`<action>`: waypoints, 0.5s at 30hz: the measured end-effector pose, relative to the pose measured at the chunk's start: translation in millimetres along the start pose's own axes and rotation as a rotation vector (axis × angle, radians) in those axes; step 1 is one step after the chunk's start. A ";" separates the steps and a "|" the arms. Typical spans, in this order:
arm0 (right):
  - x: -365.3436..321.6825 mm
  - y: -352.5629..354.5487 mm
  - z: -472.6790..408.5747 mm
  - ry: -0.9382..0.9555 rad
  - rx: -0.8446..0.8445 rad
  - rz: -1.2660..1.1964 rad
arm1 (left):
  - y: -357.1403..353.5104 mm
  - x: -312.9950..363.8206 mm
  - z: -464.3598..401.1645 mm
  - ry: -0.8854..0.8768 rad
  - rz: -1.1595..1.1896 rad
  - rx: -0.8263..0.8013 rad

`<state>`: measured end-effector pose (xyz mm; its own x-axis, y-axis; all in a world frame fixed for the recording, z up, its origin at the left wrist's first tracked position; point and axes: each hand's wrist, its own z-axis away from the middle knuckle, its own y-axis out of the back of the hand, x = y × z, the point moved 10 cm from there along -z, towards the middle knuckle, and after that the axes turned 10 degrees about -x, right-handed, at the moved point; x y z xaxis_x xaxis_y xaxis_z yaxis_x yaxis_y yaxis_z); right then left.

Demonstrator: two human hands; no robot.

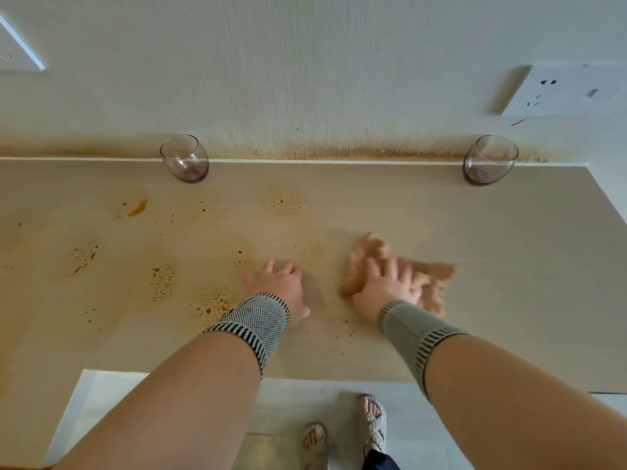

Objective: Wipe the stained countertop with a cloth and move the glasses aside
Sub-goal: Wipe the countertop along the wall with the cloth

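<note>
My right hand (388, 286) presses flat, fingers spread, on a crumpled tan cloth (431, 279) on the beige countertop (509, 266), right of centre. The cloth looks blurred. My left hand (283, 288) rests flat on the bare counter just left of it. Orange-brown stains (163, 279) speckle the left and middle of the counter, with a larger smear (137, 207) at the far left. Two stemless glasses stand upright against the wall: one at the back left (185, 159), one at the back right (488, 161).
The wall behind has a brown splatter band (339, 150) along its base and a white socket plate (559, 89) at the upper right. The counter's front edge (339, 379) runs below my forearms, and my sandalled feet (373, 418) stand on the floor.
</note>
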<state>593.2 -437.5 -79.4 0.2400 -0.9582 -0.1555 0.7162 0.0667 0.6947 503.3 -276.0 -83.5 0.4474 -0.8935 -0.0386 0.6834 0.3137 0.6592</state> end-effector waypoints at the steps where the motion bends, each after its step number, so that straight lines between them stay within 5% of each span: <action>1: -20.1 -10.3 4.1 0.129 -0.014 0.085 | -0.1 -0.1 -0.3 0.003 -0.002 -0.009; 5: -20.7 -15.0 5.7 0.262 -0.037 0.164 | -0.4 -1.2 2.9 0.008 -0.009 -0.009; 11: 44.0 0.0 13.1 -0.298 0.029 -0.214 | -11.7 -9.6 11.0 0.020 -0.021 0.030; 15: -36.2 -29.6 22.7 0.133 -0.053 0.057 | -12.1 -9.5 12.3 0.039 -0.012 -0.022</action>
<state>548.4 -411.1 -78.4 0.3637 -0.9072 -0.2113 0.7318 0.1379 0.6674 483.6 -275.3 -81.9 0.4607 -0.8843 -0.0759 0.7011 0.3102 0.6420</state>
